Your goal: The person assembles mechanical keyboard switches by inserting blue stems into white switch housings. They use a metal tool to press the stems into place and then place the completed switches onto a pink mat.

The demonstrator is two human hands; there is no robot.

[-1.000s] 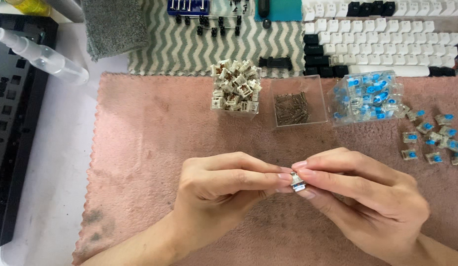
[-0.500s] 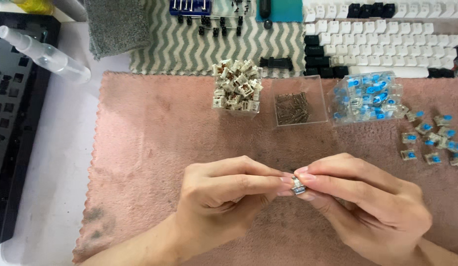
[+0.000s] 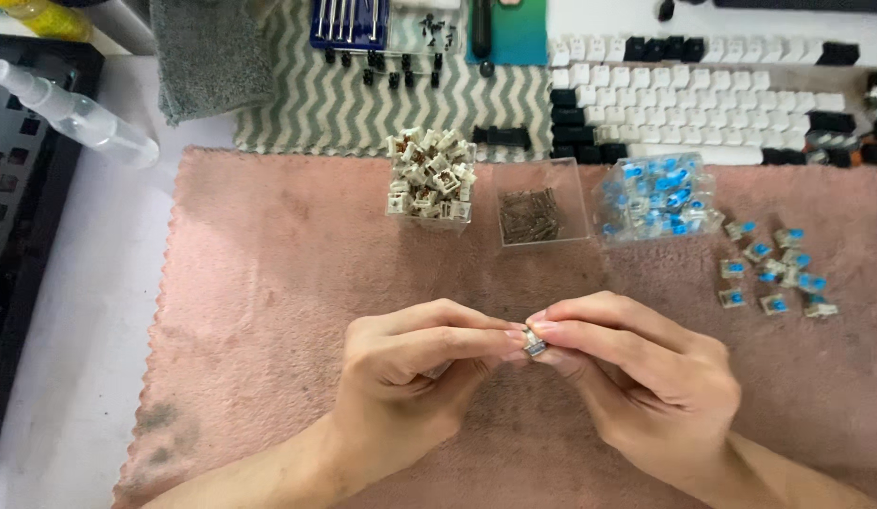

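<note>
On the bench, a pink mat (image 3: 269,311) carries three clear containers (image 3: 542,215). Left hand (image 3: 410,377) and right hand (image 3: 637,377) pinch one small part, apparently a switch (image 3: 534,345).

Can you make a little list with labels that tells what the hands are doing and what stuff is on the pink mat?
left hand: pinches one side of a small switch
right hand: pinches its other side
mat: pink cloth under both hands
clear boxes: cream switch parts, small springs, blue-topped switches
loose switches: blue-topped, right of the boxes
spray bottle: far left, lying down
</note>
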